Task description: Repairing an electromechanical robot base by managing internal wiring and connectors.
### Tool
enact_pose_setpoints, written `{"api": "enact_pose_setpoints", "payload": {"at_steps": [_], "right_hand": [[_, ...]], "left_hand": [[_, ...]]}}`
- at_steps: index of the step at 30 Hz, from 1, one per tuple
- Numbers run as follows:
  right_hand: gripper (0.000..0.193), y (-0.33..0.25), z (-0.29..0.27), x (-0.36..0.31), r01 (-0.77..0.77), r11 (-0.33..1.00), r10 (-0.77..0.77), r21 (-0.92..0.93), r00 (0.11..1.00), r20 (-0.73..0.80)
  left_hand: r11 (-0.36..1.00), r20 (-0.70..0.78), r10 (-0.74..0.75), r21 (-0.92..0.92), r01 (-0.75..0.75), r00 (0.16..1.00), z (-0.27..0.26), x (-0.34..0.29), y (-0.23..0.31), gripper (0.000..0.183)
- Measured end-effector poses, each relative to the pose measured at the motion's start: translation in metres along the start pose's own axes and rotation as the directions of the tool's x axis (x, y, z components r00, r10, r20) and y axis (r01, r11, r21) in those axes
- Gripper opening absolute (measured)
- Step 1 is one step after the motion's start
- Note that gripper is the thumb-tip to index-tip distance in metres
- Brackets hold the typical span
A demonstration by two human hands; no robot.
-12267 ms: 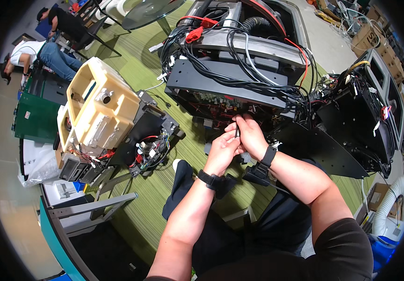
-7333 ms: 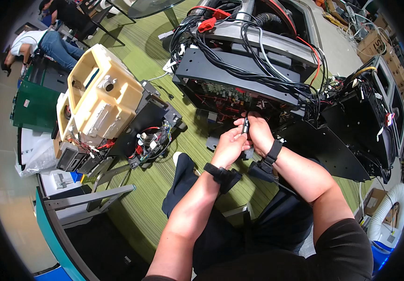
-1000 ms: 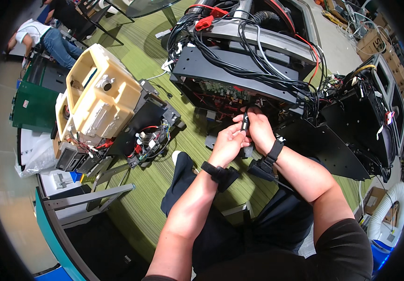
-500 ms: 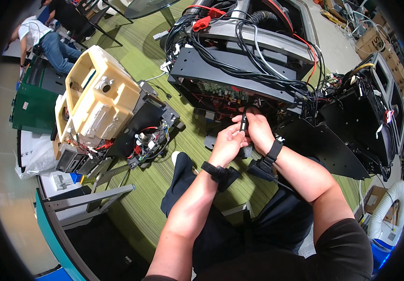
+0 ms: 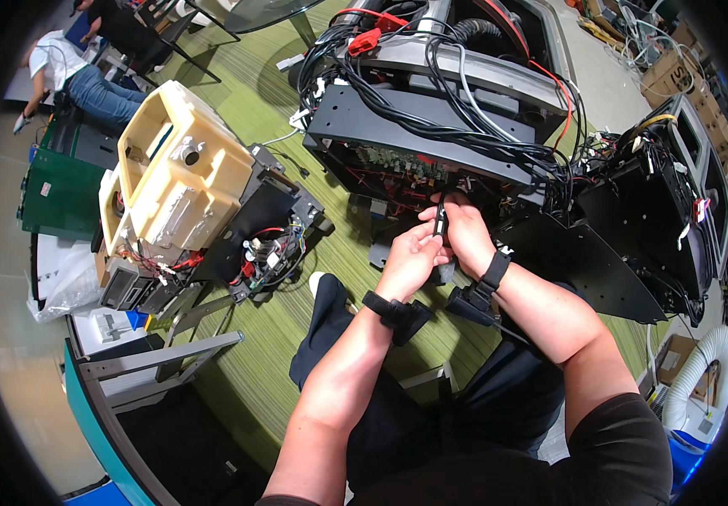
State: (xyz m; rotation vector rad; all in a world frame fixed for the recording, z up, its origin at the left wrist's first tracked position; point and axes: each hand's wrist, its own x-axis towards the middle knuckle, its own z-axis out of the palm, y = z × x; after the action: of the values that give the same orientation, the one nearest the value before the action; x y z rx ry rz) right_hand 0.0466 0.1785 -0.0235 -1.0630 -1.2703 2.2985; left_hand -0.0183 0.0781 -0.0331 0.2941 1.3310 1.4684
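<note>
My left hand (image 5: 412, 263) and my right hand (image 5: 469, 234) meet at the open front of a black metal housing (image 5: 340, 121). Between them is a slim black stick-like tool (image 5: 440, 219) with pale marks along its side, perhaps a screwdriver. The left fingers pinch its lower end, while the fingers of the right close round its upper part. Its far tip points into the dark opening, where I cannot make it out. A green circuit board (image 5: 393, 158) and red wires show inside the housing, left of the tool.
Thick black cable bundles (image 5: 431, 126) drape over the housing. At right stands a black panelled unit (image 5: 634, 228). A cream plastic shell (image 5: 183, 169) on a wired base stands at left, with a metal frame (image 5: 161, 358) nearer me. Two people work at the far left.
My hands and the tool stay almost in place. At the far left, the person in the white top has shifted, and a lowered hand now shows.
</note>
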Motion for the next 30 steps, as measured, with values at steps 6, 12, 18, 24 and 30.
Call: {"api": "enact_pose_setpoints", "payload": {"at_steps": [6, 12, 18, 24, 30], "right_hand": [[0.028, 0.0040, -0.0006, 0.0038, 0.030, 1.000, -0.030, -0.005, 0.999, 0.038], [0.028, -0.0006, 0.0011, -0.0005, -0.001, 1.000, 0.000, 0.007, 0.999, 0.045], [0.029, 0.0037, -0.0012, 0.0024, 0.030, 1.000, -0.031, 0.008, 0.999, 0.036], [0.029, 0.0020, -0.0008, 0.0008, 0.030, 0.999, -0.030, 0.018, 0.999, 0.028], [0.029, -0.0011, 0.0005, -0.0010, -0.010, 1.000, 0.009, 0.029, 0.999, 0.035]], "left_hand": [[1.000, 0.012, 0.008, -0.024, -0.008, 1.000, -0.0011, -0.0056, 0.0048, 0.025], [1.000, 0.025, 0.021, -0.022, -0.020, 0.999, -0.0034, -0.0062, 0.0038, 0.025], [1.000, 0.039, 0.012, -0.014, -0.012, 0.999, -0.0022, -0.0052, 0.0044, 0.025], [1.000, 0.049, 0.019, -0.010, -0.019, 0.999, -0.0015, -0.0053, 0.0052, 0.024], [1.000, 0.021, 0.009, -0.009, -0.009, 1.000, -0.0010, -0.0008, 0.0018, 0.024]]}}
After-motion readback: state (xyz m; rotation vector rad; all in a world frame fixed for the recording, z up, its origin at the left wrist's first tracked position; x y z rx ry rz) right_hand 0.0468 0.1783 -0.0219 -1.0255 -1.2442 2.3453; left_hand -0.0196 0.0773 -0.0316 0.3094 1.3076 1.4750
